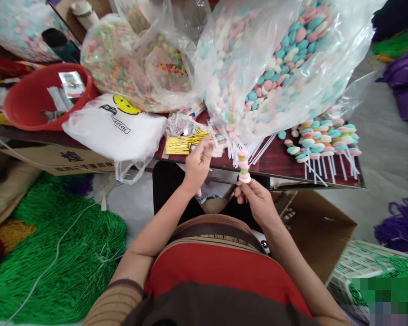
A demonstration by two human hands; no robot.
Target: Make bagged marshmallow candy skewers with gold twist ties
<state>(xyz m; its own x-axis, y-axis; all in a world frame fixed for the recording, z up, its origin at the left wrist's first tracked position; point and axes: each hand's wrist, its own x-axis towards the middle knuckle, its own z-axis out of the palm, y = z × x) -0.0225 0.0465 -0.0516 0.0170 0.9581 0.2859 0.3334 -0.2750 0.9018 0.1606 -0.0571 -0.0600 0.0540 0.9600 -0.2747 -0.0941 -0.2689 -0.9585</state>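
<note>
Pastel candy skewer (244, 166) pinched upright by right hand (255, 199); left hand (197, 164) reaches, fingers curled.

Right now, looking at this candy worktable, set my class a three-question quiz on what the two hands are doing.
1. True or false: the right hand holds a candy skewer upright.
2. What is the left hand reaching toward? A) the red basin B) the small packets at the table's edge C) the green beads
3. Fill in: the finished skewers lie on the table to the person's ____.

Key: 1 true; 2 B; 3 right.
</note>
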